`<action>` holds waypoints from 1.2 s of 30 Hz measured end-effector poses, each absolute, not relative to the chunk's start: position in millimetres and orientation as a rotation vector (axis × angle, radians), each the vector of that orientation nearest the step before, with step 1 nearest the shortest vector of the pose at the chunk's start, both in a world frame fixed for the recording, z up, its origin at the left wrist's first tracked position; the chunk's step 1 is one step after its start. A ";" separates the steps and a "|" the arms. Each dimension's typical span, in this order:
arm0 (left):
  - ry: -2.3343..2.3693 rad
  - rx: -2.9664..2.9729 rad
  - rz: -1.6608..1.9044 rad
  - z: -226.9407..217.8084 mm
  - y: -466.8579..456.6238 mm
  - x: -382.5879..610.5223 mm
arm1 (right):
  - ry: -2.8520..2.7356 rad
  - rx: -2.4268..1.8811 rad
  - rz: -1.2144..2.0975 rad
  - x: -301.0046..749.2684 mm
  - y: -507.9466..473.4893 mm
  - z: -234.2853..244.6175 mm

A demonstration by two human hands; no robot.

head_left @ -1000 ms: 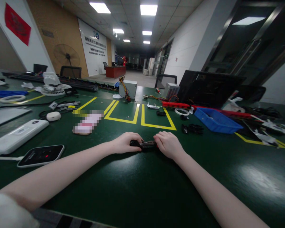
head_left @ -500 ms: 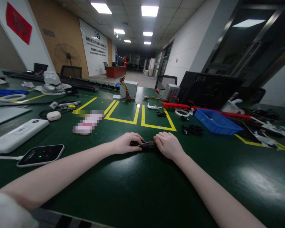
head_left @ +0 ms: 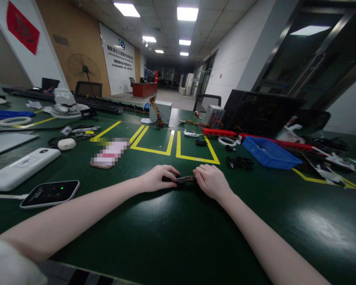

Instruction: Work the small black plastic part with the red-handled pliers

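Both my hands rest on the green table [head_left: 172,237] near its middle. My left hand [head_left: 157,179] is curled with its fingers closed on the left end of a small dark tool-like object [head_left: 184,179]. My right hand [head_left: 211,181] is closed over that object's right end, where a bit of red shows under the fingers. The piece lies low between the two hands, just above the table top. What exactly it is stays unclear, as the fingers hide most of it.
A dark device with a green light [head_left: 50,193] and a white flat box [head_left: 20,168] lie at the left. A blue tray [head_left: 269,152], small black parts [head_left: 240,162] and a black case [head_left: 261,111] sit at the right. Yellow tape boxes [head_left: 192,152] and a grey power supply [head_left: 160,111] lie ahead.
Both hands have stayed in place on the small dark object, with only slight finger shifts. The light on the dark device at the left went from red to green.
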State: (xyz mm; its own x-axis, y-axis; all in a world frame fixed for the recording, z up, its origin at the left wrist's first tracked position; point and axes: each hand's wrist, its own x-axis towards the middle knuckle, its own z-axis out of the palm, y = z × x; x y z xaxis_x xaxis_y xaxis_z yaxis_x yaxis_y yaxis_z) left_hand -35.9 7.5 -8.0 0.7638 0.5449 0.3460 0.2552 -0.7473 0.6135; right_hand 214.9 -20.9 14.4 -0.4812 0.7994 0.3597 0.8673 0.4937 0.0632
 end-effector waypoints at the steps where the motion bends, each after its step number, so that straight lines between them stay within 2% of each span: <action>1: 0.599 2.411 0.702 -8.3 7.7 -35.9 | -2.459 -1.409 -0.343 214.9 -21.0 14.3; 36: 0.681 2.430 0.684 0.3 -3.3 -33.9 | -2.437 -1.416 -0.364 215.9 -20.8 15.1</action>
State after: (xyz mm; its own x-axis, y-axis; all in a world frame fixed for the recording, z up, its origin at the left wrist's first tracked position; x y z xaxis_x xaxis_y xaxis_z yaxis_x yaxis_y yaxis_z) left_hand -33.9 -3.3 0.3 0.7462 0.5826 0.3221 0.3195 -0.7379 0.5945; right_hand 215.9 -20.8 15.1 -0.4700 0.7975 0.3783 0.8732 0.4826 0.0674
